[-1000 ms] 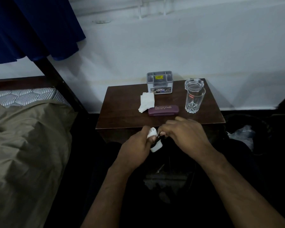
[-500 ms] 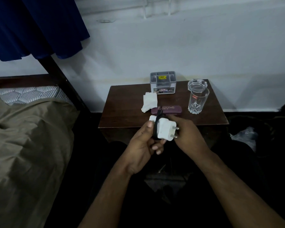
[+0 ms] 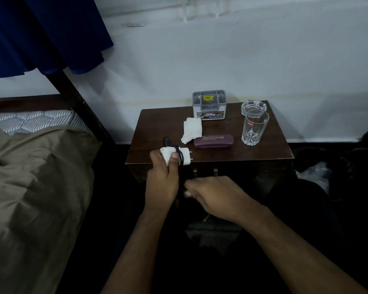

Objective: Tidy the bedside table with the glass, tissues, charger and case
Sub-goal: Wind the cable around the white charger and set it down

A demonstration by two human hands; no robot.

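I see my left hand clenched round the white plastic charger block, thumb pressed on its near face, holding it just over the near left edge of the dark brown wooden bedside table. The charger's long axis runs left to right, its two metal pins pointing right, and a black cable is looped round its middle and drops toward my right hand. That hand sits lower, in front of the table's near edge, fingers curled at the cable; whether it actually pinches it I cannot tell. Both forearms reach in from the near side. Farther back lie a crumpled white tissue, a maroon oblong spectacle case lying left to right, and at the right an upright clear drinking glass.
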